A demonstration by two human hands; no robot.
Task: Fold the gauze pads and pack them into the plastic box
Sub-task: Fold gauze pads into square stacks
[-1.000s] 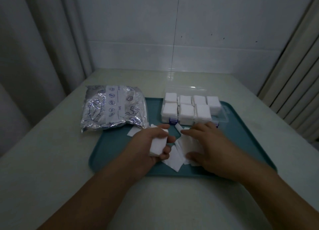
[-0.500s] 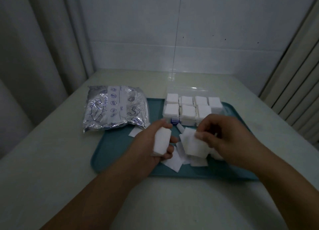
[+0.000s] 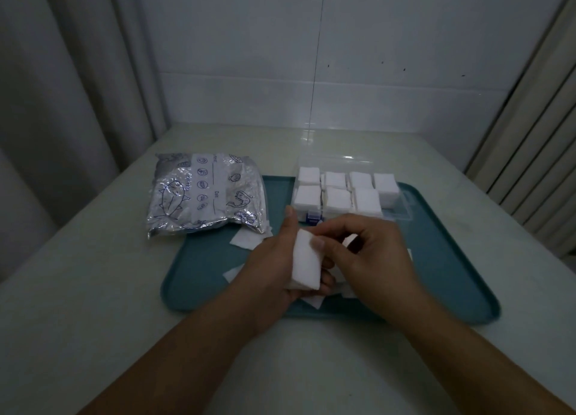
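Above the teal tray [image 3: 199, 277], our left hand [image 3: 274, 268] grips a stack of folded gauze pads [image 3: 307, 266]; our right hand [image 3: 371, 259] pinches its upper edge; next, we judge, it goes into the plastic box [image 3: 402, 207], whose near-right compartment appears free.
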